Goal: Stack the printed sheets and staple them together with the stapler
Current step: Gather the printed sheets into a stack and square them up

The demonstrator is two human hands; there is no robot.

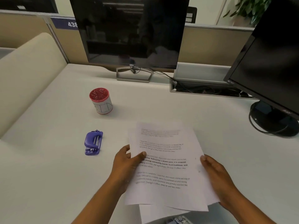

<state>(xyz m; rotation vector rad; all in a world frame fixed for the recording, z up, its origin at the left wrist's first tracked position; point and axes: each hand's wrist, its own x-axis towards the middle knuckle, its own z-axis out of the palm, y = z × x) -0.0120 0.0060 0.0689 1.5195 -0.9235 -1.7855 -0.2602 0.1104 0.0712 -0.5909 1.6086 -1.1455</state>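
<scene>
Printed sheets [165, 168]: a loose, fanned bundle of white pages with blocks of black text, lower centre of the frame, edges not squared, one page sticking out at the bottom. I see them held between both hands, above the pale counter [48, 167].

Left hand [127, 164]: lower centre, gripping the bundle's left edge, thumb on top of the upper page and fingers beneath it.

Right hand [215, 173]: lower right, fingers extended flat along the bundle's right edge, thumb tip on the paper; it grasps the sheets from that side.

Stapler [93, 143]: purple, with metal parts showing, left of centre on the counter, well apart from the sheets and untouched.

Cup [101, 101]: white cylinder with a red rim and red contents, upright, above the stapler in the frame; I cannot read its lettering with certainty.

Monitor [131, 31]: dark screen on a grey stand, upper centre.

Second monitor [268, 65]: dark, on a round black base, right edge of the frame.

Cable tray [202, 89]: open recess with wires, between the two monitors.

Plant [249, 8]: green leaves, upper right corner.
</scene>
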